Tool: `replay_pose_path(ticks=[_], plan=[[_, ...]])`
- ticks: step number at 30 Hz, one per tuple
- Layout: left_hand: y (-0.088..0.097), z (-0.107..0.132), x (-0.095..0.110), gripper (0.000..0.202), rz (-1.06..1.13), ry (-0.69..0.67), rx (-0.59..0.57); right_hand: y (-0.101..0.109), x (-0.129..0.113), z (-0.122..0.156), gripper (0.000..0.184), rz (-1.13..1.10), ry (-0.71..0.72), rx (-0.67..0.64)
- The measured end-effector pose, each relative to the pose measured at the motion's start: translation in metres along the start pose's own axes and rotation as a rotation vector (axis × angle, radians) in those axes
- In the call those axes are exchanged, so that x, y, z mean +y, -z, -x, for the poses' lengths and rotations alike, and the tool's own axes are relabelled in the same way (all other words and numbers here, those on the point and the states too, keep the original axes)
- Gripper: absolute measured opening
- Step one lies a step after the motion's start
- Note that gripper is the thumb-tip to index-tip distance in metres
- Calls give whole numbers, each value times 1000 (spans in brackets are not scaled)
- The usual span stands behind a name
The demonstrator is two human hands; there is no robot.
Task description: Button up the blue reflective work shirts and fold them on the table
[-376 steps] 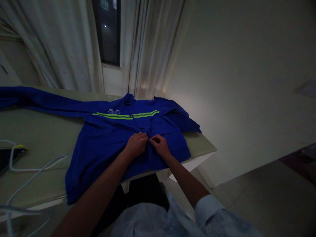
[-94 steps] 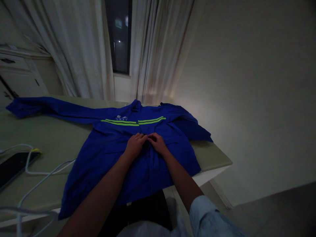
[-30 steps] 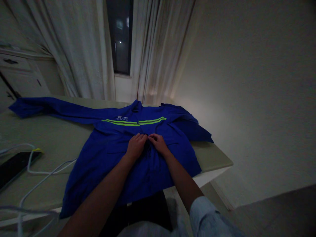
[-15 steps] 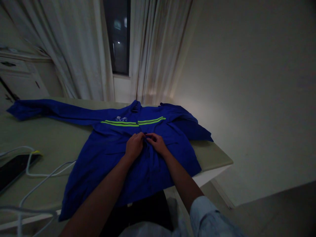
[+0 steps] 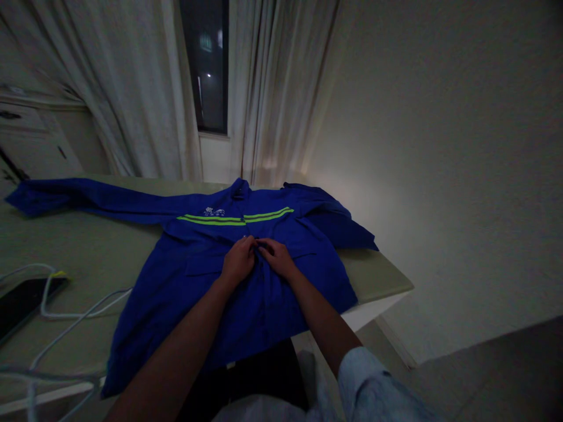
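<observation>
A blue work jacket (image 5: 171,293) with yellow-green stripes across its chest lies front up in front of me. Its left-hand sleeve stretches out along the table, while the other is bunched at the right. At the middle of the front opening, just below the stripes, my left hand (image 5: 238,258) pinches the cloth edge. My right hand (image 5: 277,257) pinches the same front edge right beside it, fingertips nearly touching. Whatever small part lies between the fingertips is hidden.
The greenish table (image 5: 101,252) ends at a corner on the right, near a pale wall (image 5: 461,176). A dark phone (image 5: 26,302) and a white cable (image 5: 65,340) lie at the left. Curtains (image 5: 145,88) hang behind, with a cabinet (image 5: 35,135) at the far left.
The view has shifted slightly, so everything sits a little further left. Both hands keep their pinch on the jacket front, with only small finger movement.
</observation>
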State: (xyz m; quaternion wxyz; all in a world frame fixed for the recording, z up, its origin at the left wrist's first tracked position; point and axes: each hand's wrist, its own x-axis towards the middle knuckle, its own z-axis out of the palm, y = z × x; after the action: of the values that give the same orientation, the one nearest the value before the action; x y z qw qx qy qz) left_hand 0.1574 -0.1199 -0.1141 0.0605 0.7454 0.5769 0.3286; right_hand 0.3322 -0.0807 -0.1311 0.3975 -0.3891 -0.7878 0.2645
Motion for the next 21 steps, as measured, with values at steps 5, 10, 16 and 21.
replay_pose_path(ticks=[5, 10, 16, 21], plan=[[0, 0, 0, 10, 22, 38, 9, 1, -2, 0, 32, 17, 16, -20], [1, 1, 3, 9, 24, 42, 16, 1, -2, 0, 32, 20, 19, -14], [1, 0, -2, 15, 74, 28, 12, 0, -2, 1, 33, 5, 24, -16], [-1, -1, -7, 23, 123, 16, 12, 2, -6, 1, 32, -11, -10, -9]])
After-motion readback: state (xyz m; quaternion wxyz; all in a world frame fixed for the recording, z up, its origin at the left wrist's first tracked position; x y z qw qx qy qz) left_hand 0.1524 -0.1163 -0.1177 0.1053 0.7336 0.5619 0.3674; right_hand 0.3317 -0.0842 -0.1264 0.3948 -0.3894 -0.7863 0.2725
